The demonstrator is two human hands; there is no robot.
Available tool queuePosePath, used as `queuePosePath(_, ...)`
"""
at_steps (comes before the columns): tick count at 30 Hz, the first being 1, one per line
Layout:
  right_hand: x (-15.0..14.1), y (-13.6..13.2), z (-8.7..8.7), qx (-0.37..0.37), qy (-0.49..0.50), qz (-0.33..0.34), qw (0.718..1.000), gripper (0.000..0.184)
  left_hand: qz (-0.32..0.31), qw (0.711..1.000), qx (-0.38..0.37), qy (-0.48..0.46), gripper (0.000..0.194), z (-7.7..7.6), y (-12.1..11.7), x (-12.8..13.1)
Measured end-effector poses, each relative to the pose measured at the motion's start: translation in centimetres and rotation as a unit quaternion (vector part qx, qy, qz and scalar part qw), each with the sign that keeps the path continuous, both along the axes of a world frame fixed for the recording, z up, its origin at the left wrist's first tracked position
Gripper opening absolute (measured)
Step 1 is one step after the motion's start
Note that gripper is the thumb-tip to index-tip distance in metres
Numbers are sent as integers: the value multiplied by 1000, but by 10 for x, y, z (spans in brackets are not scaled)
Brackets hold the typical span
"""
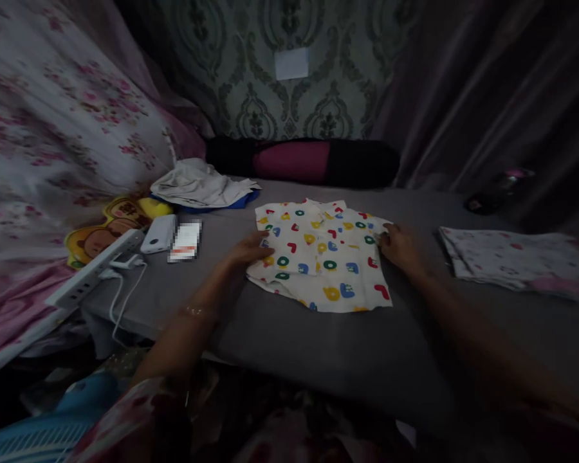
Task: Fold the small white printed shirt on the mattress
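Note:
A small white child's shirt (324,257) printed with coloured letters lies flat on the grey bed surface (318,347). My left hand (249,249) rests on the shirt's left edge, fingers closed on the cloth. On the shirt's right edge, my right hand (401,247) pinches the fabric near the sleeve. Both forearms reach in from the bottom of the view.
A folded floral cloth (516,260) lies to the right. At the left sit a white power strip (94,270), a white power bank (159,233), a small card (185,240) and a heap of grey-white clothes (200,184). A dark bolster (303,161) lies against the wall.

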State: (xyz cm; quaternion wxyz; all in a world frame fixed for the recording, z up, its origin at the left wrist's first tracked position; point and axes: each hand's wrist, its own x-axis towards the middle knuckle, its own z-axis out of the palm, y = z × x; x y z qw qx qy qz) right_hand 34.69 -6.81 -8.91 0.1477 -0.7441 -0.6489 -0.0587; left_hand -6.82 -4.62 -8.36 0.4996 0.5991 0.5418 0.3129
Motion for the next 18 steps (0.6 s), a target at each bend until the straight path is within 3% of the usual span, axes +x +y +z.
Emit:
queuePosePath(7,-21,-65,4,-121,173,6,978,37,-43,997,-47,39,85,23,-42,-7)
queuePosePath(11,-38,-96,10,-175,144,-35,973,41,-91,991,-87,45,89,25,-52,-12)
queuePosePath(18,-40,-110,12,-219,108,-18,969,46,-102,988,-62,103,63,28,-56,-15)
